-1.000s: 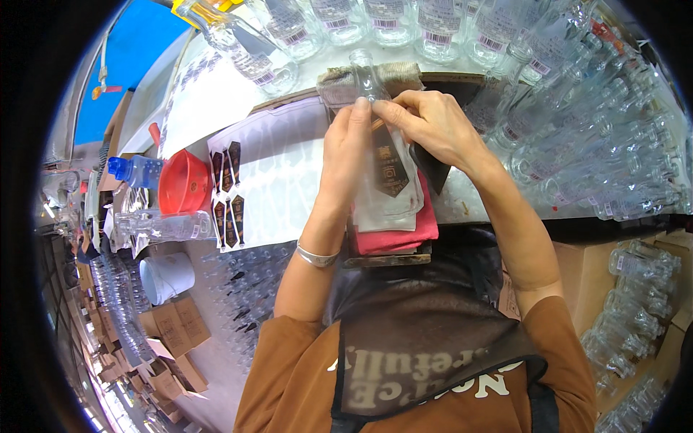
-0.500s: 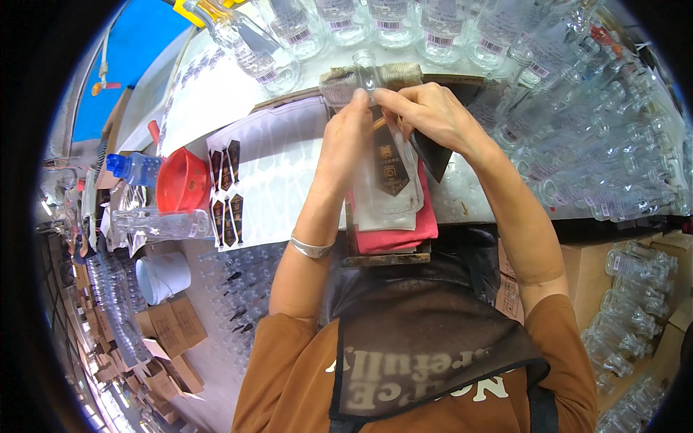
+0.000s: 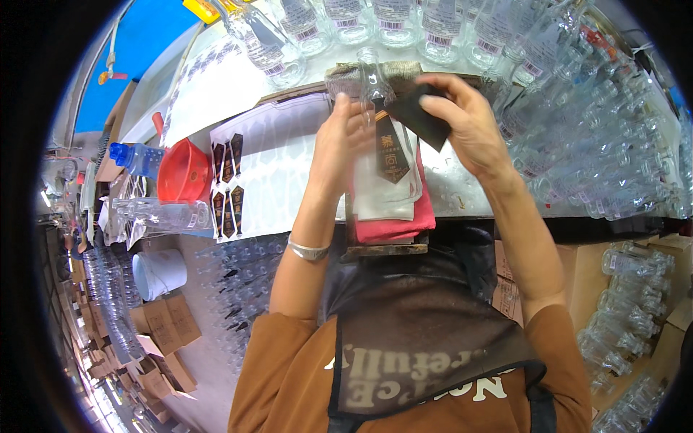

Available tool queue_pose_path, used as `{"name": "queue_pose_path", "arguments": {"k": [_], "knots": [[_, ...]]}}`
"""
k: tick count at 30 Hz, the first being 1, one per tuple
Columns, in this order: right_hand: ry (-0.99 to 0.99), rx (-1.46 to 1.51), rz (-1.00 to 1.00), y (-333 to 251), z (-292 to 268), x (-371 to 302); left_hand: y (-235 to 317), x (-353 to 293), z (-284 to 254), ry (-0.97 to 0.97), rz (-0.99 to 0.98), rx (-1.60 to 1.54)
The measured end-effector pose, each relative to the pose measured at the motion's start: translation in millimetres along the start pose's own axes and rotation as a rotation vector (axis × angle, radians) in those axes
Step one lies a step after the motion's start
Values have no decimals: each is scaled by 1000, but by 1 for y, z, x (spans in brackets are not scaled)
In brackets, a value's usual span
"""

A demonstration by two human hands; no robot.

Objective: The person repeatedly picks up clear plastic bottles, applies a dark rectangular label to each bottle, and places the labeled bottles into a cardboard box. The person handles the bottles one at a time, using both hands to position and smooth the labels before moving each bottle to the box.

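Observation:
A clear glass bottle lies on a low stand, its neck pointing away from me over a rolled cloth. A black tie-shaped label with gold marks shows along the bottle's body. My right hand grips a flat black scraper-like piece between thumb and fingers, just above and right of the label's top. On the bottle's left side is my left hand, thumb raised and fingers stretched out, somewhat blurred. Whether it touches the glass I cannot tell. Beneath the bottle are white and pink cloths.
A label sheet with several black labels left on it lies to the left, beside a red scoop and a lying bottle. Labelled bottles line the back; many more bottles crowd the right.
My right hand has lifted from the bottle's neck and moved right, bringing the black piece up over the label. My left hand has loosened from the neck and shifted slightly left.

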State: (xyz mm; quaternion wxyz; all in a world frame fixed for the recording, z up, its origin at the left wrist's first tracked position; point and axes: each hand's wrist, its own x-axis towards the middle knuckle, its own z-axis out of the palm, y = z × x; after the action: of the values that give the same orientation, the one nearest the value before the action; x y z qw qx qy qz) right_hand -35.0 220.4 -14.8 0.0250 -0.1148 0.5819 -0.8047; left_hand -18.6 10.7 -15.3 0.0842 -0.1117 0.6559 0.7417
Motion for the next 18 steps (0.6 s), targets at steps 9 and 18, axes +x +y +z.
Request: {"name": "queue_pose_path", "arguments": {"k": [9, 18], "knots": [[-345, -1026, -750, -57, 62, 5, -12, -68, -20, -53, 376, 216], [-138, -949, -652, -58, 47, 13, -35, -85, 8, 81, 753, 771]]}}
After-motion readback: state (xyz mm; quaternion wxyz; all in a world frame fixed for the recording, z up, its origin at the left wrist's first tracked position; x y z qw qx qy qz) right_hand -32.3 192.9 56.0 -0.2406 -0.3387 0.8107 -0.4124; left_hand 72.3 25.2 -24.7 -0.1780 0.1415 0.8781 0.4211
